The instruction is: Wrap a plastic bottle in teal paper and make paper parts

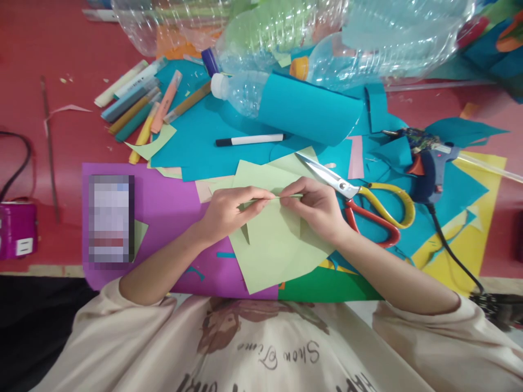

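Observation:
A thin, narrow strip of pale green paper (295, 196) is pinched between the fingertips of both hands. My left hand (239, 209) grips its left end, fingers closed. Close beside it, my right hand (312, 204) pinches the other end between thumb and index finger. Beneath both hands lies a pale green paper sheet (265, 261) with loose edges and a raised flap. Scissors with red and yellow handles (347, 190) rest open just right of my right hand. A black-and-white marker (250, 140) lies beyond the hands on blue paper.
A phone (110, 218) lies on purple paper (175, 185) at left. Coloured markers (131, 103) sit at the upper left. Plastic bottles, one wrapped in blue paper (306, 109), fill the back. A glue gun (431, 169) with a cord is at right, near yellow paper (486, 218).

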Tool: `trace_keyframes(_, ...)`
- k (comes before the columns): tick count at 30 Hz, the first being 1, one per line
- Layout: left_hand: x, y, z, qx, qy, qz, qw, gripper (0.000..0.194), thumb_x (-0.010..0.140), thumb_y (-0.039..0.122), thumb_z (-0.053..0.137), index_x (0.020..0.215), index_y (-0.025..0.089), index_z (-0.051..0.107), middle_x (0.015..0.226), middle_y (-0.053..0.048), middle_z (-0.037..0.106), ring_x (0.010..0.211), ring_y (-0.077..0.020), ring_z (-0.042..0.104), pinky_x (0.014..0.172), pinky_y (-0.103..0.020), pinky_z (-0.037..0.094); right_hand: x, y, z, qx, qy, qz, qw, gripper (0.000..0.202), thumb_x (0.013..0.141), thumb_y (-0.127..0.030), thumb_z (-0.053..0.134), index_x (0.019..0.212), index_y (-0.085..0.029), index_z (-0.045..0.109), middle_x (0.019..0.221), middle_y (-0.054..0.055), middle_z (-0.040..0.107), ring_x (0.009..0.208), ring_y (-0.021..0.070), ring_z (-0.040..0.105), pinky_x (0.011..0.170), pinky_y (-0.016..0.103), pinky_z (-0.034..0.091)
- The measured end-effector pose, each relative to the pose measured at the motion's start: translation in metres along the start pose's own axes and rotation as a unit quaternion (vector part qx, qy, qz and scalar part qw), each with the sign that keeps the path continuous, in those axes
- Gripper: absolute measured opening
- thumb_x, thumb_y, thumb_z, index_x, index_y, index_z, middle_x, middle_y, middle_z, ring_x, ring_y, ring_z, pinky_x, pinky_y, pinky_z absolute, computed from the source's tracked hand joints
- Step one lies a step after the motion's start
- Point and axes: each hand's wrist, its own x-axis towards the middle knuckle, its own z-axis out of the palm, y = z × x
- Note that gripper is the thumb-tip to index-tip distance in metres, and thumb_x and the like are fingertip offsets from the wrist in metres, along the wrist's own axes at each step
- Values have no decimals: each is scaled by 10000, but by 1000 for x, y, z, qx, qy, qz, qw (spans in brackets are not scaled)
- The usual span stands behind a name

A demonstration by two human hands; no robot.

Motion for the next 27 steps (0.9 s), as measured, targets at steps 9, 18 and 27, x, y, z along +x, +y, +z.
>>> trace_keyframes(9,2,0,0,-25,12,-2,1000,85,835,141,626,855,175,702,816,5,769,687,-77,700,568,-119,475,0,1,-1,12,-8,-23,1000,68,737,-156,652,777,-202,682,767,4,698,744,131,652,663,258,513)
trace_keyframes(18,1,-1,1,5,26,33,999,95,848,144,613,865,184,698,809,9,769,690,-79,707,632,-132,508,2,-1,-1,-54,-26,-6,998,176,800,-359,663,782,-186,693,781,32,725,741,148,661,652,266,519)
trace_keyframes(27,3,2,-1,-52,-8,-63,997,105,840,195,618,886,176,711,857,-14,767,742,-108,705,637,-152,512,0,-2,-2,-115,-5,-34,993,116,797,-271,650,764,-186,722,730,15,733,640,125,641,552,228,482)
